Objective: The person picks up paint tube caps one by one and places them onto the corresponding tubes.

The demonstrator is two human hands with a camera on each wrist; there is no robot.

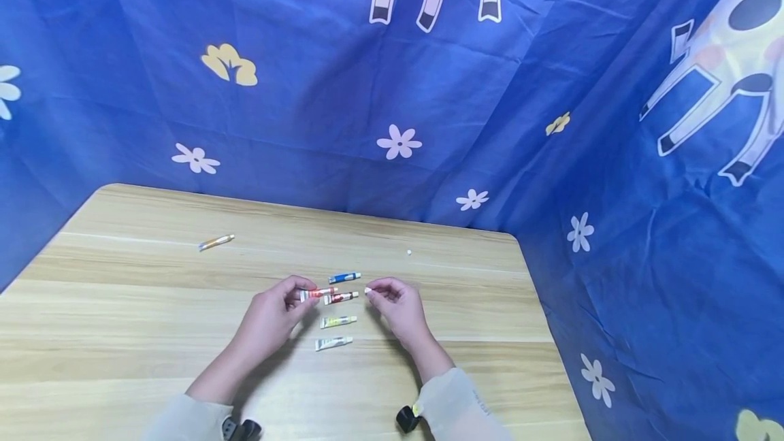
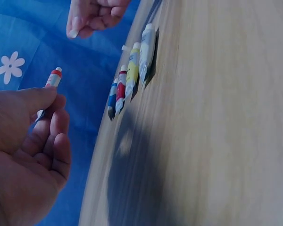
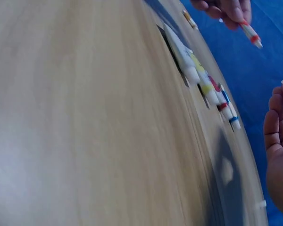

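Observation:
My left hand [image 1: 267,320] pinches an orange-red paint tube [image 1: 321,292] between thumb and fingers. In the left wrist view that tube [image 2: 54,78] slants upward, its narrow pale nozzle bare at the top. Opposite it, my right hand [image 1: 401,312] pinches a small white cap [image 1: 367,290] at its fingertips, apart from the tube. Below and between the hands, a blue tube [image 1: 345,278], a dark red tube [image 1: 343,298], a yellow tube [image 1: 339,322] and a whitish-grey tube [image 1: 334,344] lie in a column on the table, white caps pointing right.
Farther back on the wooden table [image 1: 153,318], an orange-yellow tube [image 1: 216,243] lies at the left. A tiny white piece [image 1: 409,252] rests at the back right. Blue patterned cloth [image 1: 331,121] hangs behind the table and along its right side.

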